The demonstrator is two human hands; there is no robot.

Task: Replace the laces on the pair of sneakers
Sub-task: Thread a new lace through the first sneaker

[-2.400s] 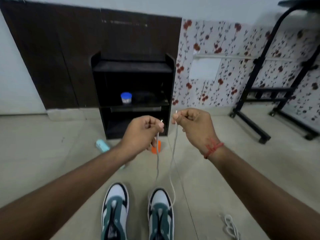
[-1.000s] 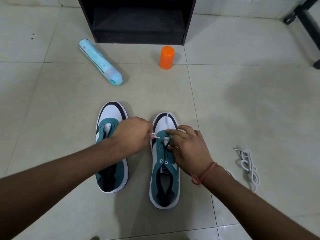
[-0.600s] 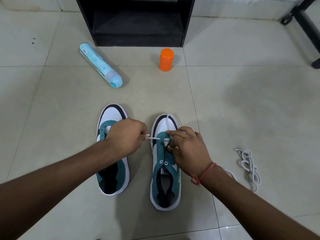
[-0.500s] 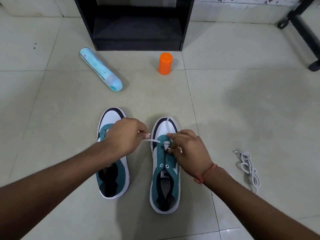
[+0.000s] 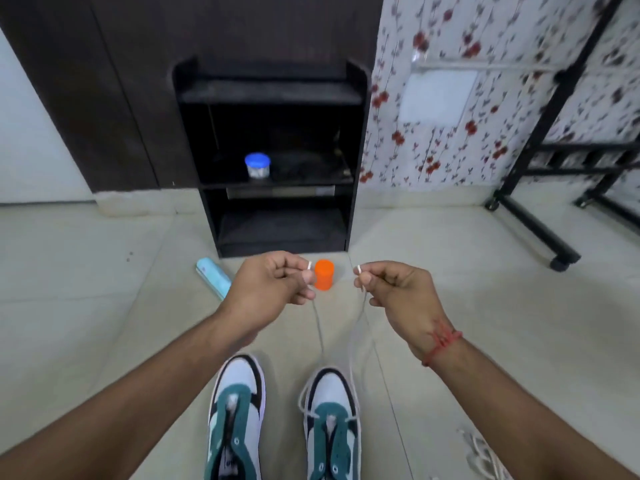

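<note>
A thin white lace (image 5: 320, 336) rises from the front eyelets of the right-side teal-and-white sneaker (image 5: 331, 426) on the floor — its two tips pinched by left hand (image 5: 273, 284) and right hand (image 5: 398, 294).

I see both forearms bare, no sleeves. A knotted red thread bracelet (image 5: 442, 342) circles my right wrist (image 5: 437, 344). No gloves.

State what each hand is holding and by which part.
Both hands pinch one white lace, each near a tip: the left hand one end, the right hand the other. The strands run down to the right sneaker.
</note>
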